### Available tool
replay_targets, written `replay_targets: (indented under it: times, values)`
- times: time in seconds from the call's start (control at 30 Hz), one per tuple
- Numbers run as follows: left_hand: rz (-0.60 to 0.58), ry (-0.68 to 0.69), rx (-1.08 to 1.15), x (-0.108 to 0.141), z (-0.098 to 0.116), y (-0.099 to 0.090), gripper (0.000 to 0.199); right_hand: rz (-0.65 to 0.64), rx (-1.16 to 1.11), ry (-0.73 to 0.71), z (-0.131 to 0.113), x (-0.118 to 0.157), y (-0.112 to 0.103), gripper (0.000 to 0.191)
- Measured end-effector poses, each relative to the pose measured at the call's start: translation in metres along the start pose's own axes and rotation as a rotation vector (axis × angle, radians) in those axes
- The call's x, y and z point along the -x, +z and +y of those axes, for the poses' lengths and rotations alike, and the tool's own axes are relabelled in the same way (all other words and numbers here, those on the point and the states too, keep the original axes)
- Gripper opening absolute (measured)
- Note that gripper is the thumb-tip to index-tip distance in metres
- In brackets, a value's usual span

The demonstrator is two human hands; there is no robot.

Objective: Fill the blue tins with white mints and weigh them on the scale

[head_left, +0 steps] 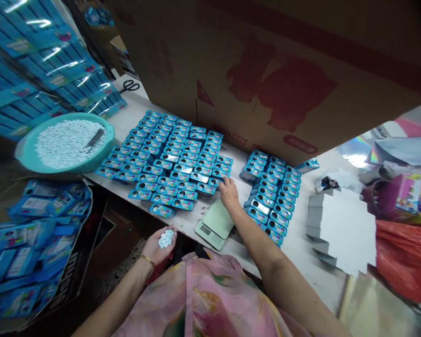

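Note:
My left hand (157,247), palm up and cupped, holds a small heap of whitish tablets (166,238) in front of the table edge. Over the right end of a block of small blue boxes (161,200) is my right hand (228,193), its fingers bent together at a blue box (215,182). Whatever sits between those fingertips is hidden. Many boxes in the block show a dark round hole on top. Just below my right hand lies a pale green kitchen scale (215,223) with nothing on its plate.
A turquoise basin (107,140) of white tablets with a dark scoop stands at left. More blue boxes (266,194) are lined up right of the scale. A big cardboard carton (182,61) rises behind. Scissors (131,85), a carton of blue packs (24,243) and white card (347,229) surround the table.

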State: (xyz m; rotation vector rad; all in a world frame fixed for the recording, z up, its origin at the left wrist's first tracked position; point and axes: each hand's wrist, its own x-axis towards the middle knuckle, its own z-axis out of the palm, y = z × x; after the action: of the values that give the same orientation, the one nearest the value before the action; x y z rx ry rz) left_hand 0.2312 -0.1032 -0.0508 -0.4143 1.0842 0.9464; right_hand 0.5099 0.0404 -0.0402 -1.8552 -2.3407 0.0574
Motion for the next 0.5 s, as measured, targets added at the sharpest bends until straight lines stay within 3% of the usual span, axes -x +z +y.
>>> replay_targets:
  times: [0.13, 0.27, 0.37, 0.5]
  values:
    - [0.012, 0.003, -0.003, 0.002, 0.001, -0.003, 0.017, 0.02, -0.07, 0.035, 0.022, 0.014, -0.016, 0.02]
    - [0.004, 0.008, -0.004, 0.001, 0.003, -0.006, 0.017, 0.115, -0.113, 0.032, 0.041, 0.048, -0.045, 0.014]
    - [-0.018, -0.007, -0.013, -0.001, 0.002, -0.004, 0.016, 0.106, -0.16, -0.033, 0.035, 0.075, -0.056, 0.013]
    - [-0.05, -0.034, -0.034, -0.002, -0.001, 0.001, 0.015, 0.033, -0.219, -0.081, 0.011, 0.101, -0.05, 0.015]
